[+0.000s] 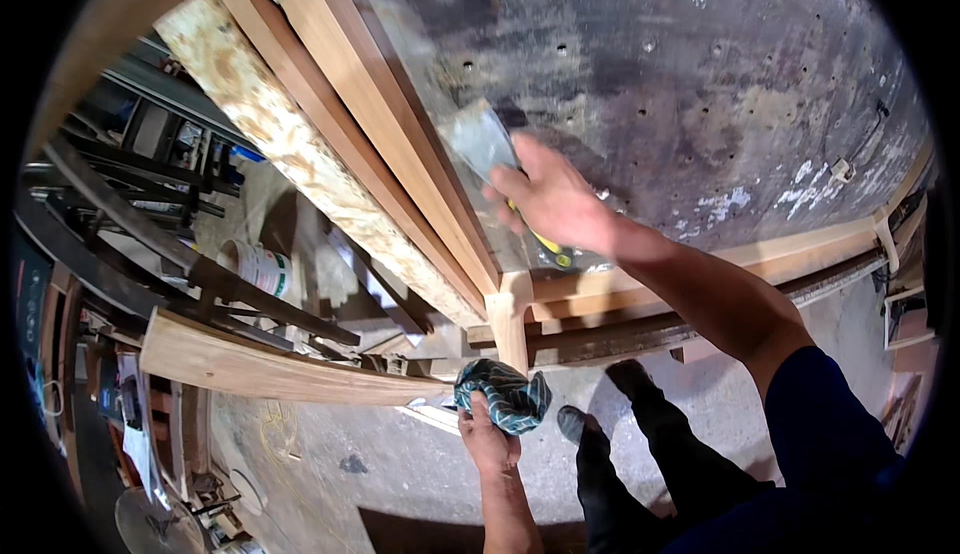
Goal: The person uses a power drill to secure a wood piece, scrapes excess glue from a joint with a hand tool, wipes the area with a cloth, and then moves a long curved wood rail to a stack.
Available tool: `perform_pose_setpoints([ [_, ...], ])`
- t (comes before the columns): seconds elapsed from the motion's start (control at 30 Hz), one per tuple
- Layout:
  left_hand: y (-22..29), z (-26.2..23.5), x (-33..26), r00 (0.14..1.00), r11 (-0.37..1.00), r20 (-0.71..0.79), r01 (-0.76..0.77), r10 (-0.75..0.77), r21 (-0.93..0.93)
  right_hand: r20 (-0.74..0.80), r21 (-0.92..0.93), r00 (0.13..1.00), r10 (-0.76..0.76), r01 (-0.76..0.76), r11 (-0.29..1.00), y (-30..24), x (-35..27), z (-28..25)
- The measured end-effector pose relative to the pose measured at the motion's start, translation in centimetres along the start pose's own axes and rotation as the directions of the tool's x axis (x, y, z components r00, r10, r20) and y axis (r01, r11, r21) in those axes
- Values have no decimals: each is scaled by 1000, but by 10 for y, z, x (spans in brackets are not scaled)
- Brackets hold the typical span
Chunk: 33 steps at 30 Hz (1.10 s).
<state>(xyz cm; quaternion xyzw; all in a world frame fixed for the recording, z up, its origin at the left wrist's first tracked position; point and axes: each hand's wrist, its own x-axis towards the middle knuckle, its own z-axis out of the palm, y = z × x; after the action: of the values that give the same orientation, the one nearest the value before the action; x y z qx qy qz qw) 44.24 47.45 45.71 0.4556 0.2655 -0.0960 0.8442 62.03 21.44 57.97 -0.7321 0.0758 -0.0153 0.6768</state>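
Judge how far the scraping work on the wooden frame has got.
Done: cannot tell; no finished patch stands out. In hand: the right hand presses a putty knife against the wooden frame on the worktable; the left hand holds a green checked rag. Left: the frame's near rail looks untouched.

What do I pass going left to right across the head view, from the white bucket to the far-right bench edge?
White bucket → left hand gripping a checked rag → right hand holding a putty knife → white clip on the pegboard bench top.
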Motion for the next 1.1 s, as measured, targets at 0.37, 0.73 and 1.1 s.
perform_pose_setpoints([
  [0.37,94,168,59,842,774,389,-515,374,369,-337,69,880,-334,377,924,-98,122,33],
  [0.73,79,220,147,630,527,532,-773,566,353,-425,64,795,-433,503,862,-107,146,46],
  [1.1,86,221,145,610,177,521,-734,597,656,-264,126,838,-477,520,845,-102,111,45],
])
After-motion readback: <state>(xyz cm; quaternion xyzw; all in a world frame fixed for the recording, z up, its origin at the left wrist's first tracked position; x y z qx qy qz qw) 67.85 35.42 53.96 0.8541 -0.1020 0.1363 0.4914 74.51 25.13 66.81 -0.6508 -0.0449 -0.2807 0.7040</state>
